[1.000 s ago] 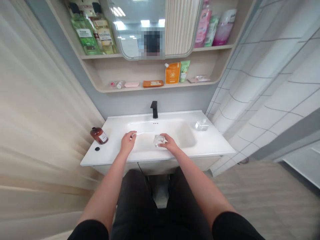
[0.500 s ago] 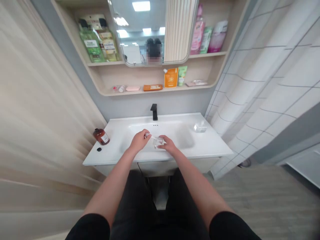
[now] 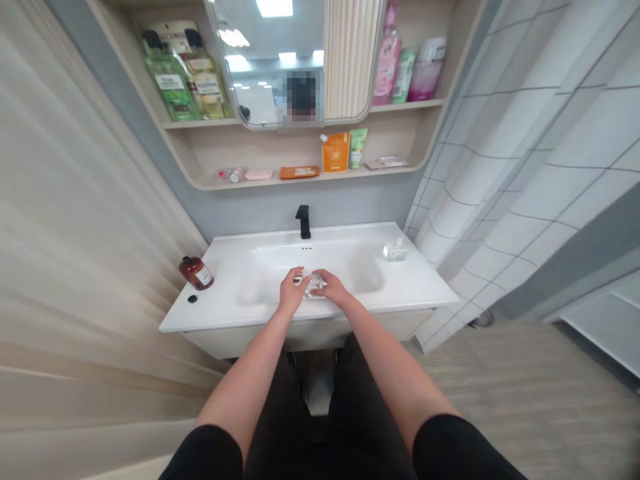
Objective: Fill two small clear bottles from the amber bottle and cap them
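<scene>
Over the front of the white sink basin, my right hand (image 3: 331, 288) is wrapped round a small clear bottle (image 3: 314, 285) from the right side. My left hand (image 3: 292, 291) is curled against the bottle's left side, its thumb at the bottle. The white slender piece seen earlier in that hand is now hidden or too small to make out. To the right, a similar clear bottle (image 3: 395, 251) stands on the counter. A brown bottle (image 3: 197, 273) without its cap stands at the left, with a small black cap (image 3: 193, 299) near it.
A black faucet (image 3: 303, 221) rises behind the basin (image 3: 360, 267). Above, a shelf (image 3: 215, 184) holds an orange pouch (image 3: 335, 152), a green tube (image 3: 357, 148) and a pink bar (image 3: 259, 175). A mirror (image 3: 270, 40) hangs between bottles. Curtains flank both sides.
My left hand has moved right, up against the clear bottle, and the white slender piece between the hands no longer shows. My right hand keeps its hold. The view has shifted slightly.
</scene>
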`<state>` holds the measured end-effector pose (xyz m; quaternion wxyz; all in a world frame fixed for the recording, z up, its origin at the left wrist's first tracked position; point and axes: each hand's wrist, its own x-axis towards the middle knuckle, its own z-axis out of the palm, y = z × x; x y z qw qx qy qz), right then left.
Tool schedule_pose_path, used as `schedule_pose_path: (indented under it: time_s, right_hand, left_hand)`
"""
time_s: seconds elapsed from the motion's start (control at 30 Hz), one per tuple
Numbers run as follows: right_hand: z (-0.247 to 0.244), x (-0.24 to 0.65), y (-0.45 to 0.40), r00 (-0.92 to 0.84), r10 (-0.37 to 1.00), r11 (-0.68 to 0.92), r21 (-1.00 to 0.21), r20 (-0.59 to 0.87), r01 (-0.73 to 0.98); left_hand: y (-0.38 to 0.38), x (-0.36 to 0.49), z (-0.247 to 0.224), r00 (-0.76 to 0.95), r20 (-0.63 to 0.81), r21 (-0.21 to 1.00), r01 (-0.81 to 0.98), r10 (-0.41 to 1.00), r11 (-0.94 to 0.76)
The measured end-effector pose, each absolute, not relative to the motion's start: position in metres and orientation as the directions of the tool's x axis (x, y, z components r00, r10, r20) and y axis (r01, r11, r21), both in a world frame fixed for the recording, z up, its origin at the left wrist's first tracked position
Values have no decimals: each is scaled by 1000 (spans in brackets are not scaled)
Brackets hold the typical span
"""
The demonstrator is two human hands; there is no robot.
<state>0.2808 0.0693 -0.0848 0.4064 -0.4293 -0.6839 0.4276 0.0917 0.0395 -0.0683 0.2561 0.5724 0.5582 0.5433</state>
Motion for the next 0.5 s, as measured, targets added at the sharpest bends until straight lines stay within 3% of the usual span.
schedule_pose_path:
  time_s: [0.13,0.3,0.5]
  right_hand:
    - [-87,283,74,-312,933,265,-927,177,264]
    - [-86,284,76,-336,926,266,-930,173,255]
    - [-84,282,74,-303,936,276,-909,180,313]
  left_hand:
    - [41,85,-74,-145,315,919,292,938,-263]
    - [43,76,-74,-56,321,899,331,945,-286]
    - [42,77,-78,-71,339,874,392,938,-286]
